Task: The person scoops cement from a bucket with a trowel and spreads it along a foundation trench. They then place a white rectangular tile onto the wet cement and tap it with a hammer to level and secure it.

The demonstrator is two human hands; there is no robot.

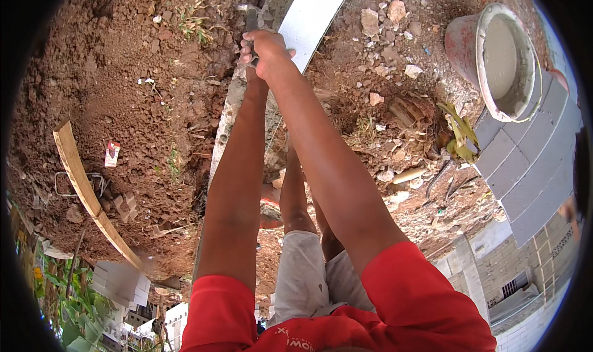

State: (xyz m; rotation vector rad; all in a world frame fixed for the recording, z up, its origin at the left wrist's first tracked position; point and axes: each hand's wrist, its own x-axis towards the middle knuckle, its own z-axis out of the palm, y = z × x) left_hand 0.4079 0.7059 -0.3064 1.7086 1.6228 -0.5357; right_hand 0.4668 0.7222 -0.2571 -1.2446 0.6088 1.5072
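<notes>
Arms at full stretch, and here's the action up at the top: the right hand (272, 47) curls round the dark tool (251, 20), fingers well bent, while the left hand (246, 50) sits tucked in against it — how far closed, I cannot tell. The tool is over the concrete strip (230, 118), just left of the white board (316, 11). Progress? The board lies along the strip and the tool is in hand, so the work looks under way; nothing reads as finished, and how much is left is hard to judge. Off to the right, the bucket (458, 42) holds plenty of grey mix (499, 58). Now the blind spots — the board's far end runs out of view, the hands hide the tool's lower part, and its pale tip blurs into the ground.
</notes>
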